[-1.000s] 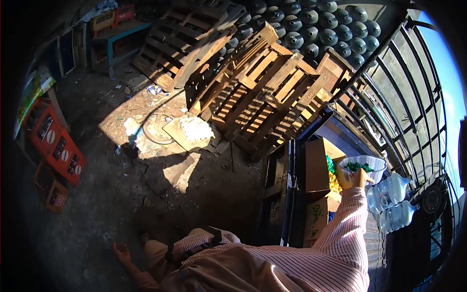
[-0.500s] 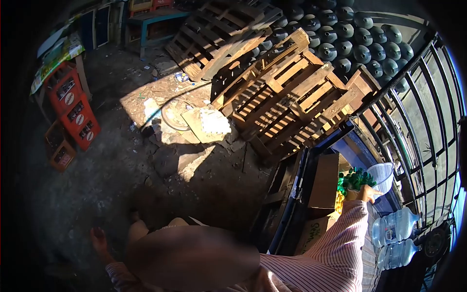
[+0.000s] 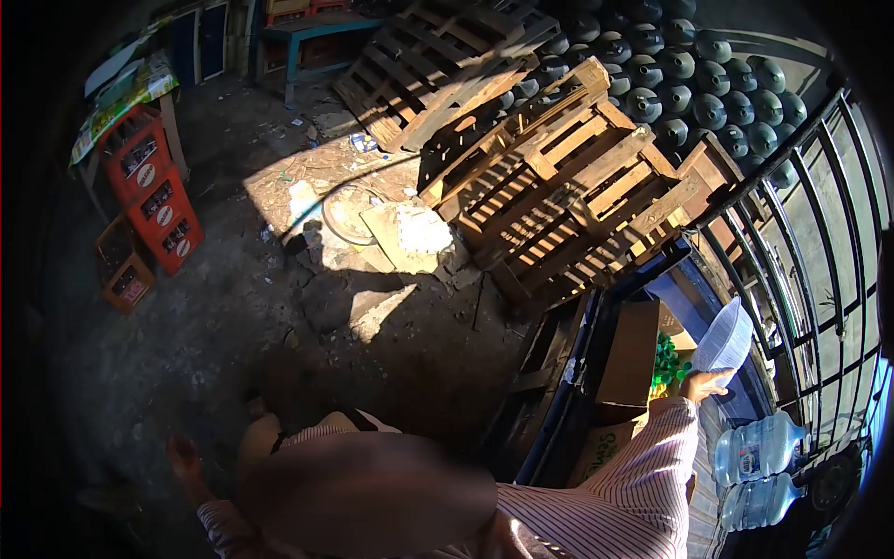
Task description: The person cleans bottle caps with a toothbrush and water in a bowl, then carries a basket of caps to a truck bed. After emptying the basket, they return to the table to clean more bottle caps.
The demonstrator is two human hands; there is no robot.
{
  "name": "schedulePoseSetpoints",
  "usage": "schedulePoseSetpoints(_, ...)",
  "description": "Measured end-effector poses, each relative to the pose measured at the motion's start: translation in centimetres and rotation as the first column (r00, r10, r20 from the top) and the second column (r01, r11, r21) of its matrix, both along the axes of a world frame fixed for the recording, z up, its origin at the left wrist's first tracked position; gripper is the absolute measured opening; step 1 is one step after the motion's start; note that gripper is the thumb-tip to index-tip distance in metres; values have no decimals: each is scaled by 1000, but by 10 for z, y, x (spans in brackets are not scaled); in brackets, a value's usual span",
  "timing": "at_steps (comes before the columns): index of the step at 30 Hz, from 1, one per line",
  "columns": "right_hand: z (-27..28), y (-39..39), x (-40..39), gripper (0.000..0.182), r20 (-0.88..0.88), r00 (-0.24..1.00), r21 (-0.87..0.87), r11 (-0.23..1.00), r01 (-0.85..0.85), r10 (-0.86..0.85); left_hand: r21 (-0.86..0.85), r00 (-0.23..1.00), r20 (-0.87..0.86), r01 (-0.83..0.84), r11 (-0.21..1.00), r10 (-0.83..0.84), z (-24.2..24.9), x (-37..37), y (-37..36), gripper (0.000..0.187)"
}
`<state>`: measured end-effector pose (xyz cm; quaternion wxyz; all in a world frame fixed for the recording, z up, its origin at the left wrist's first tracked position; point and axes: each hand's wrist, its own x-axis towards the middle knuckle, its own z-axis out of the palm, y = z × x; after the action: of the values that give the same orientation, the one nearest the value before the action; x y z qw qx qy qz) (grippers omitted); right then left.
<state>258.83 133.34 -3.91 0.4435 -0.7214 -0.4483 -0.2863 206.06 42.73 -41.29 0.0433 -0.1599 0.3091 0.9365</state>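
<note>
My right hand [image 3: 706, 385] grips the rim of a pale plastic basket [image 3: 724, 337], which is tilted over the side of an open cardboard box [image 3: 629, 359]. Small green objects [image 3: 668, 361] lie in the box just left of the basket, with some yellow below them; they look like bottle caps. Far to the left, my left hand [image 3: 184, 455] hangs low in shadow, its fingers apart and nothing visible in it.
Two clear water jugs [image 3: 759, 449] lie right of my right arm, near black metal bars [image 3: 801, 233]. Wooden pallets [image 3: 577, 186] lean ahead, with many large dark jugs [image 3: 675, 63] behind. Red bottle crates [image 3: 154, 191] stand left by a table [image 3: 121, 98].
The basket has tipped and turned in my right hand, now showing more of its side. Fewer green objects show beside it. The whole view has shifted slightly.
</note>
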Motion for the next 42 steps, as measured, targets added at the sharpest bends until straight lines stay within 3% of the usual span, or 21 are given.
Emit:
schedulePoseSetpoints(1,7,-9,-8,82,-70,997,-87,995,-51,45,-11,999,-24,-27,1000,27,7,6,1,15)
schedulePoseSetpoints(5,20,-15,4,84,239,969,-104,994,-32,57,-5,996,-69,-48,999,47,14,21,-14,15)
schedulePoseSetpoints(9,57,-61,-32,82,-76,997,-268,963,-1,-20,-46,995,-3,-95,994,95,34,38,-23,13)
schedulePoseSetpoints(10,76,-84,-63,70,-484,874,-88,992,-92,38,-62,996,-49,-81,995,78,34,42,-26,13)
schedulePoseSetpoints(12,73,-74,-86,68,-491,845,-71,958,-279,210,-66,995,-41,-97,993,94,36,45,-34,12)
schedulePoseSetpoints(16,60,-11,-99,63,-515,462,61,569,-820,722,-5,986,-20,-169,986,168,42,39,-50,8)
schedulePoseSetpoints(19,13,134,-43,60,-474,21,147,103,-984,880,-34,939,96,-328,944,330,53,30,-54,9)
schedulePoseSetpoints(20,15,135,-62,60,-474,11,144,90,-985,880,-51,917,107,-382,923,385,51,22,-61,12)
schedulePoseSetpoints(22,24,97,-118,56,-750,-212,370,132,-920,627,-80,886,129,-439,895,446,38,13,-87,15)
schedulePoseSetpoints(24,20,-21,-371,52,-829,-488,551,254,-795,273,-39,811,164,-563,825,561,15,-6,-125,26)
schedulePoseSetpoints(25,23,-46,-413,51,-782,-619,605,336,-722,78,-32,798,151,-586,810,583,24,-18,-134,26)
schedulePoseSetpoints(26,25,-81,-464,49,-875,-458,478,125,-870,160,-28,731,235,-654,756,641,39,-24,-136,29)
schedulePoseSetpoints(27,29,-126,-527,49,-465,-850,707,475,-525,-246,-33,654,320,-715,698,685,48,-29,-148,32)
schedulePoseSetpoints(29,29,-204,-606,46,-275,-819,857,257,-446,-504,31,685,211,-717,696,697,40,-26,-184,37)
schedulePoseSetpoints(33,62,-348,-736,56,-376,-753,748,303,-591,-540,-72,491,419,-820,567,764,61,-31,-230,34)
schedulePoseSetpoints(35,70,-404,-780,56,-598,-680,733,55,-678,-423,-69,469,408,-840,538,784,22,41,-236,34)
schedulePoseSetpoints(36,71,-425,-800,57,-482,-675,750,135,-648,-559,-210,604,258,-727,654,754,5,30,-257,33)
schedulePoseSetpoints(38,74,-488,-846,57,-596,-678,712,109,-694,-430,-372,726,115,-601,707,678,4,-21,-315,32)
schedulePoseSetpoints(40,71,-537,-893,53,-601,-689,737,53,-674,-406,-211,465,326,-813,543,823,21,-59,-320,33)
schedulePoseSetpoints(41,70,-561,-914,50,-595,-693,749,31,-662,-407,-211,456,323,-819,533,829,22,-80,-330,33)
schedulePoseSetpoints(42,67,-585,-936,45,-609,-695,763,-42,-645,-383,-225,679,105,-696,682,727,15,-97,-344,33)
